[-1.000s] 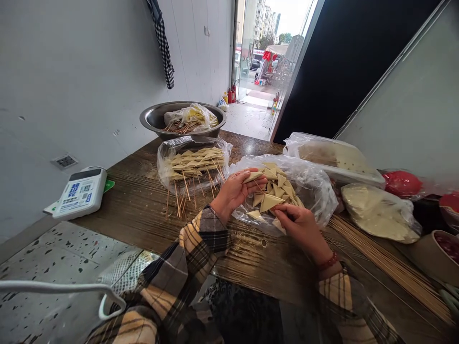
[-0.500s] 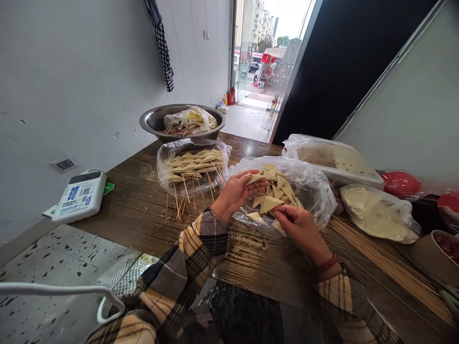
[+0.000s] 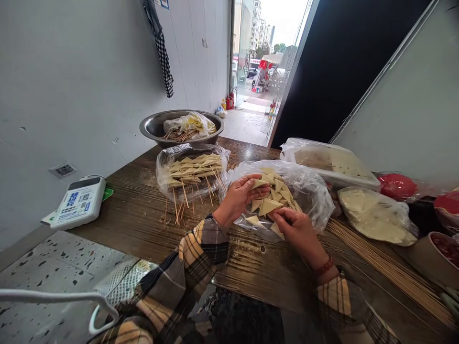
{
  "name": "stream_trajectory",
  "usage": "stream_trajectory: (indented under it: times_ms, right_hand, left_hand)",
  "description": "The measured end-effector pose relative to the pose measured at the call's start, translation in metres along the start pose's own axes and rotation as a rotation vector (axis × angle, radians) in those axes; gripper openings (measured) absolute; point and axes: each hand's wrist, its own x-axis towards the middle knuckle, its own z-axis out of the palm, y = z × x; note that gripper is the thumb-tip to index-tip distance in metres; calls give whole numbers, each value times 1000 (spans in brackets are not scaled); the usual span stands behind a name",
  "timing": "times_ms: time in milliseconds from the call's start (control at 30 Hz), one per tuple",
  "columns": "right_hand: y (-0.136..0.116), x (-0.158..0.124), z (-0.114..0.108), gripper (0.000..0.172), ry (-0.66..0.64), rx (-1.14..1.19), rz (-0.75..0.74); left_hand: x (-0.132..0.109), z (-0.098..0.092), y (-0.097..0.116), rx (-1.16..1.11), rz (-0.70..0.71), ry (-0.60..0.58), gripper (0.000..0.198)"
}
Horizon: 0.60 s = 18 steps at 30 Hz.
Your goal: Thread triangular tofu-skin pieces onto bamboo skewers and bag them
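Observation:
In my left hand (image 3: 239,197) is a pale folded tofu-skin triangle (image 3: 258,184), gripped between thumb and fingers. Close by, my right hand (image 3: 296,229) pinches the corner of another tofu-skin triangle (image 3: 268,207). A thin stick shows between the two pieces; its ends are hidden. Beneath both hands an open plastic bag (image 3: 308,179) contains a heap of similar triangles (image 3: 278,186). One loose triangle (image 3: 254,220) lies at the bag's near edge. Left of my hands, a second plastic bag (image 3: 163,177) contains stacked skewered triangles (image 3: 195,167), their sticks pointing toward me.
A metal basin (image 3: 147,128) with bagged skewers stands at the back left. Bare bamboo sticks (image 3: 387,267) lie at right, beside a bag of pale sheets (image 3: 376,215) and a bowl (image 3: 435,260). A white device (image 3: 79,203) sits at the table's left edge.
The view has tilted slightly, so the scene sits a little lower. My left hand's triangle has turned a bit; both hands keep their hold.

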Motion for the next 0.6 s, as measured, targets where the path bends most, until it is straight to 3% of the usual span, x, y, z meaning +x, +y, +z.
stream_trajectory:
  times_ms: [167, 300, 467, 600]
  right_hand:
    - [-4, 0, 1, 26, 41, 34, 21]
    - [-4, -1, 2, 27, 63, 25, 35]
    - [-3, 0, 2, 26, 26, -4, 4]
    - [-5, 0, 2, 27, 43, -19, 5]
  left_hand:
    - [-1, 1, 2, -89, 5, -5, 38]
    - [-2, 0, 5, -173, -18, -16, 34]
    - [-4, 2, 6, -152, -63, -119, 29]
    - [-6, 6, 5, -133, -35, -111, 24]
